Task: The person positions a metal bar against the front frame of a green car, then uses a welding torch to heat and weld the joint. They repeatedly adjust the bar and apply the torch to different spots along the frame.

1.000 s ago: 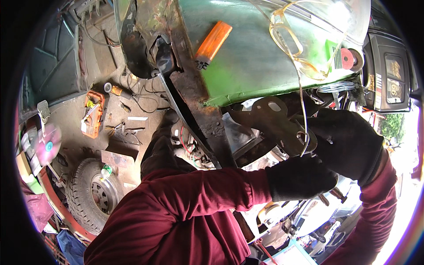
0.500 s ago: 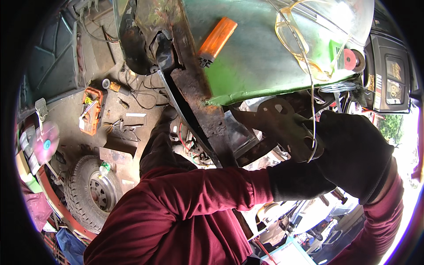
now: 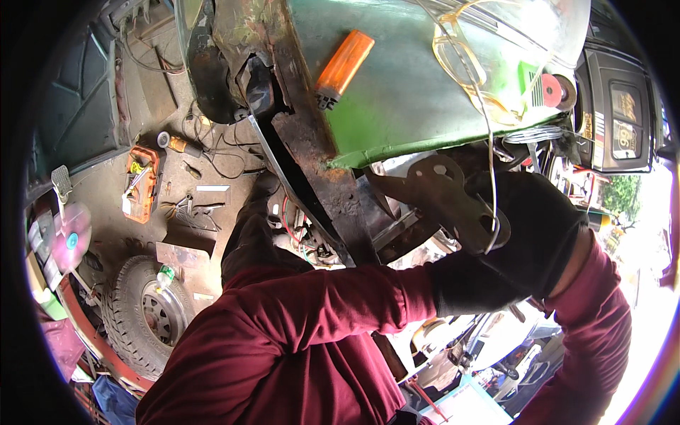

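Note:
A rusty grey metal bracket plate (image 3: 440, 185) with holes sits under the lower edge of the green vehicle body panel (image 3: 397, 106). My right hand (image 3: 542, 237), in a black glove, is closed over the plate's lower right end. A thin wire (image 3: 494, 234) hangs down and loops by that end. My left hand (image 3: 464, 287), also in a black glove, reaches in just below the right hand. Its fingers are hidden behind the right hand and the plate.
On the green panel lie an orange lighter (image 3: 345, 67), clear safety glasses (image 3: 460, 60), a red grinding disc (image 3: 551, 91) and a wire coil (image 3: 531, 133). A tyre (image 3: 142, 315), an orange tool case (image 3: 142, 180) and scattered tools lie on the floor.
My right hand has shifted slightly left over the plate's end. The left arm and the plate have barely moved.

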Demonstrator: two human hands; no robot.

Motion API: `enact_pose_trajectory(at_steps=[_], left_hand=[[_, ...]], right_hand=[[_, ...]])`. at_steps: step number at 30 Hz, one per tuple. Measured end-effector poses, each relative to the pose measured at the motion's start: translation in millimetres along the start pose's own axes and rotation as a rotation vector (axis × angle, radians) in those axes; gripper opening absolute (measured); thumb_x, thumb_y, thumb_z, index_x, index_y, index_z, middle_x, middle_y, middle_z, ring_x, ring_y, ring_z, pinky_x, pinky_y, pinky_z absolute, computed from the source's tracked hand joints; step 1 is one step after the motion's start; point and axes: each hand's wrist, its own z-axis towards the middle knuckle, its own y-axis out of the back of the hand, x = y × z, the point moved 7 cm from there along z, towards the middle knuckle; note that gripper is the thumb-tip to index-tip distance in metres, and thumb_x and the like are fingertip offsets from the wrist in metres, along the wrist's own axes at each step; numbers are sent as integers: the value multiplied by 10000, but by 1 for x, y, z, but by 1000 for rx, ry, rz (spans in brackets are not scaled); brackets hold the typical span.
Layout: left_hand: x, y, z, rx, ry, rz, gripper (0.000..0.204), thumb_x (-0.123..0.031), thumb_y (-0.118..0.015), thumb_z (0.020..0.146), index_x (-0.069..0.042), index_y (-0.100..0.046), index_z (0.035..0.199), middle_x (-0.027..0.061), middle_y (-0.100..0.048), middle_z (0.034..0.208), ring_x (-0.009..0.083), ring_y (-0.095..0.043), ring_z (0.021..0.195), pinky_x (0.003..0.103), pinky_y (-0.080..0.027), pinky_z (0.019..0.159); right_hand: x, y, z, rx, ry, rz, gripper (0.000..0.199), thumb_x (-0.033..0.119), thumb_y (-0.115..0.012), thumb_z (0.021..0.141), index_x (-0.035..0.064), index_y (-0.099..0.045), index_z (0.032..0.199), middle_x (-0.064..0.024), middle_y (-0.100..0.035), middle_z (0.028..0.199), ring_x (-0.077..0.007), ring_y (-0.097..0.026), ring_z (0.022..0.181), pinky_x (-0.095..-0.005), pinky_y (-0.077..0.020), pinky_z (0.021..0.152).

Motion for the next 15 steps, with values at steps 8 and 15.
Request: enact_pose_trajectory(at_steps=[8, 15], left_hand=[[10, 2, 13, -74, 109, -239, 124, -227, -647, 1071, -145, -733, 1037, 76, -742, 995, 321, -720, 911, 464, -560, 757], [-5, 11, 19, 26, -90, 118, 212, -210, -658, 1017, -56, -640, 1162, 72, -635, 931, 276, -691, 867, 443, -547, 717]], right_hand=[[0, 10, -17, 129, 104, -166, 336, 119, -705, 947, 45, -756, 1271, -142, -777, 1254, -332, -783, 1010, -435, -634, 878], [-15, 17, -62, 144, 65, -156, 358, 114, -692, 950, 31, -747, 1294, -148, -765, 1349, -315, -773, 1086, -432, -618, 935]])
